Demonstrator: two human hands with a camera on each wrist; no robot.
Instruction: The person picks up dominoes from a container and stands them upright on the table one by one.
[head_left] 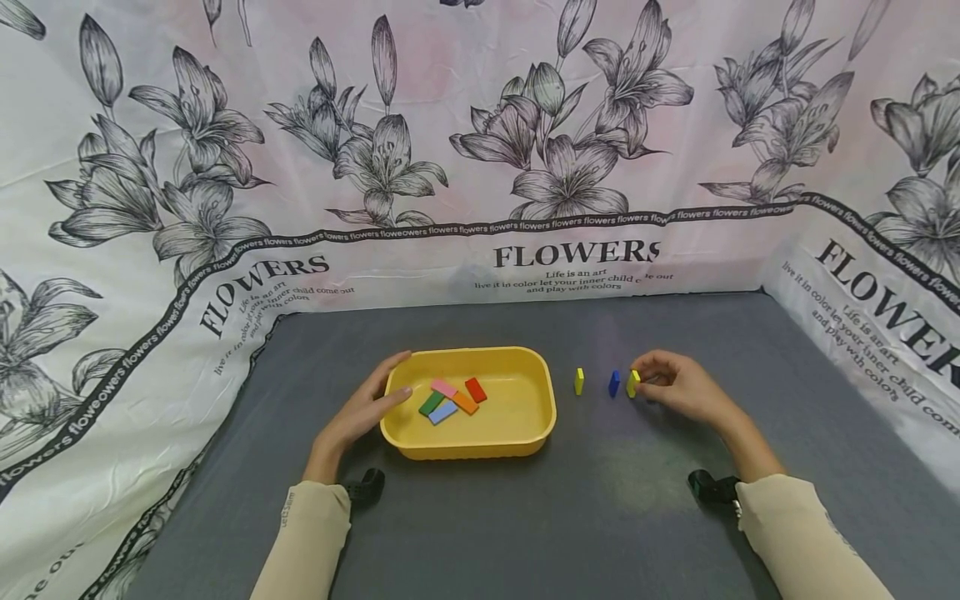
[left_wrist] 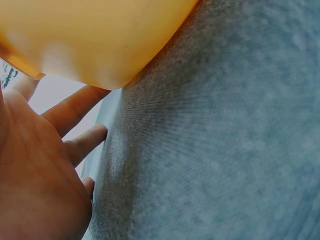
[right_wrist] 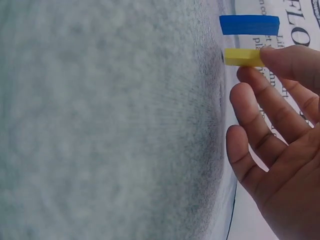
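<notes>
My right hand (head_left: 686,387) pinches a yellow domino block (head_left: 633,383) between thumb and fingers. In the right wrist view this block (right_wrist: 242,57) is upright, its lower end near the table surface. Just to its left a blue domino block (head_left: 614,383) stands on end, and further left stands another yellow block (head_left: 579,382). My left hand (head_left: 367,404) holds the left end of a yellow plastic tray (head_left: 517,446), thumb over the rim and fingers along the outside. The left wrist view shows those fingers spread beside the tray's wall (left_wrist: 105,45).
Inside the tray lie several loose blocks, among them a red one (head_left: 476,389), a green one (head_left: 431,403) and a light blue one (head_left: 443,412). A dark grey cloth (head_left: 562,533) covers the table. Flower-printed white fabric (head_left: 420,275) rises along the back and sides.
</notes>
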